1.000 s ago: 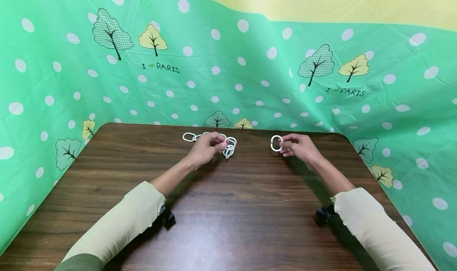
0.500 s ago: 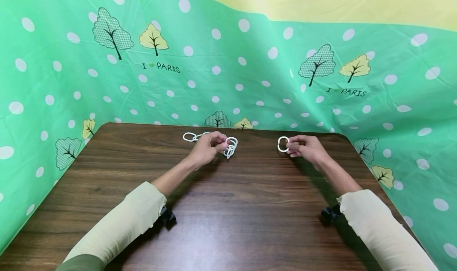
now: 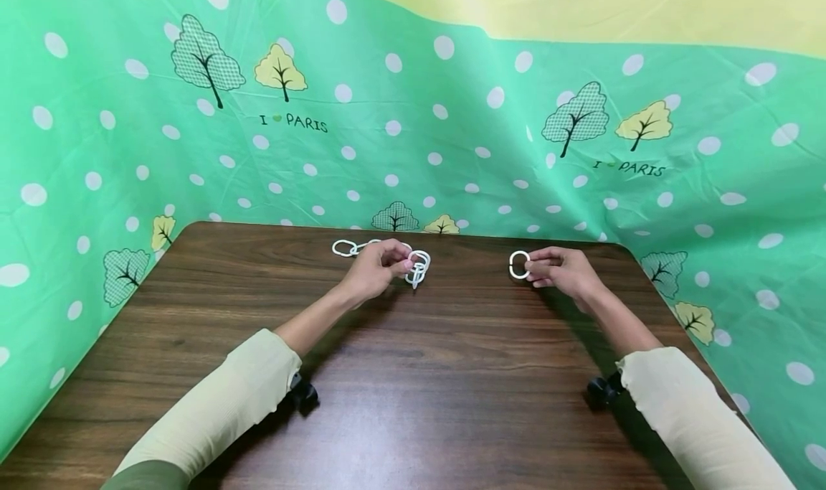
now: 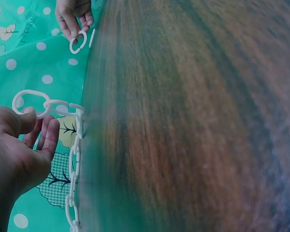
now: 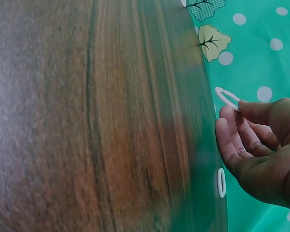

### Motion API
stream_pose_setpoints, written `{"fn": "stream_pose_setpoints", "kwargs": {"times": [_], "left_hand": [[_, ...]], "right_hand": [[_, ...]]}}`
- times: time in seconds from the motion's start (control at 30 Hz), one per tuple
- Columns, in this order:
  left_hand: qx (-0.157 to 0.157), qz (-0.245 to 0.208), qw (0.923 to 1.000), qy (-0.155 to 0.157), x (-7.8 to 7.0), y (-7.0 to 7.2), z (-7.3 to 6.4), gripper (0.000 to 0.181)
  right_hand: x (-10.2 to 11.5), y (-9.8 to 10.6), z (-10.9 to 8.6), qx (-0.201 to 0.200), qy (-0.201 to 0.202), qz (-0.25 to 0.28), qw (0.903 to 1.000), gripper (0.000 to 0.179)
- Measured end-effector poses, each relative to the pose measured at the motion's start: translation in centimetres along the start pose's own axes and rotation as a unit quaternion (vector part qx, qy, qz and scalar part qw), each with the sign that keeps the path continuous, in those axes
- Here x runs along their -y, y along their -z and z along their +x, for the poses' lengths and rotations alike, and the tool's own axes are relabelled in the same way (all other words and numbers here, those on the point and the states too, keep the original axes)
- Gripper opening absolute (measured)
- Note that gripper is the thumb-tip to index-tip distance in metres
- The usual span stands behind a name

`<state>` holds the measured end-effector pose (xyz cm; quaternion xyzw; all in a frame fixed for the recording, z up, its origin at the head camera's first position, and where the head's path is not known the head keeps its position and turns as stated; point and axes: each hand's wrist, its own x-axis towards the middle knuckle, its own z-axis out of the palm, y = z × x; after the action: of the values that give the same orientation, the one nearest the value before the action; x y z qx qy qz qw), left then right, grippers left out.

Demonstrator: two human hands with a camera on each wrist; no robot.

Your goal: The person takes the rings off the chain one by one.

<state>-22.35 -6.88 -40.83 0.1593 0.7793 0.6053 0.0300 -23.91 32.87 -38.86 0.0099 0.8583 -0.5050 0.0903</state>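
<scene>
A white plastic chain (image 4: pixel 72 169) lies along the far side of the table, and some of its links bunch up beside my left hand (image 3: pixel 376 269). Thumb and fingers of that hand pinch the chain's raised end link (image 4: pixel 24 94). Off to the right, my right hand (image 3: pixel 566 271) pinches a single white link (image 3: pixel 519 265) between thumb and fingertips. This link stands upright, apart from the chain, with a small gap in its left side. Another loose white link (image 5: pixel 221 183) lies on the table near my right hand; the head view does not show it.
The dark wooden table (image 3: pixel 413 375) ends just beyond both hands. A green dotted cloth (image 3: pixel 361 117) hangs behind it and along its sides. A small black device (image 3: pixel 303 395) sits under the left sleeve, another (image 3: pixel 601 393) under the right.
My right hand has drawn to the right and slightly nearer with its link, widening the distance from the chain. The left hand has stayed almost still, pinching the chain's end link.
</scene>
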Motion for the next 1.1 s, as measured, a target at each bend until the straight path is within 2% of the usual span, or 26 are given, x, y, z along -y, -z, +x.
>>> {"fn": "stream_pose_setpoints", "kwargs": {"times": [0.57,1.1], "left_hand": [[-0.004,0.004,1.0,0.002,0.0,0.0,0.1,0.016],[-0.01,-0.003,0.9999,0.004,0.1,0.2,0.1,0.014]], "right_hand": [[-1.2,2.0,0.7,-0.006,-0.011,0.026,0.9996,0.051],[-1.9,3.2,1.0,-0.03,-0.02,0.011,0.9993,0.049]]}}
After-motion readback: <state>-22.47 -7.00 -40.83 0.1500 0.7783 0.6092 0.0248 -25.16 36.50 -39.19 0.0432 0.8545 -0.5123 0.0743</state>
